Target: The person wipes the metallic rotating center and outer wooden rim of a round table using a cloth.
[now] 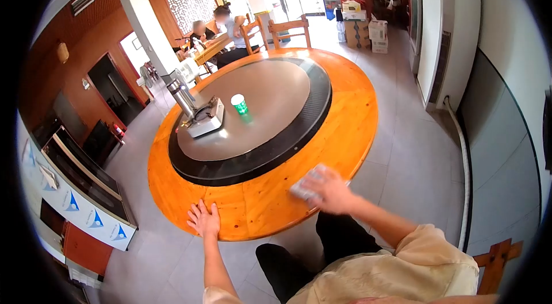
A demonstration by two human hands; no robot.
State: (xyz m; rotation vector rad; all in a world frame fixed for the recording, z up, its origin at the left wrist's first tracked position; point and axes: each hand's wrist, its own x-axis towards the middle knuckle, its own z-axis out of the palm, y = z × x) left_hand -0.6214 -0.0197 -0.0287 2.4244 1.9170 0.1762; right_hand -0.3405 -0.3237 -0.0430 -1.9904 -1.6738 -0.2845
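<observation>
Before me stands a round wooden table (259,212) with a grey turntable (270,114) edged in black at its middle. My right hand (330,189) presses a light grey cloth (305,188) onto the wooden rim at the near right; hand and cloth are slightly blurred. Flat on the rim at the near left lies my left hand (204,219), its fingers spread, holding nothing. On the turntable are a green and white paper cup (239,104), a portable gas stove (206,121) and a steel flask (180,97).
Two wooden chairs (289,33) stand beyond the table's far edge. Two people sit at another table (211,49) at the back left. A wall with a pipe (464,172) runs along the right, and a wooden chair (498,261) is behind me. Boxes (378,37) stand far right.
</observation>
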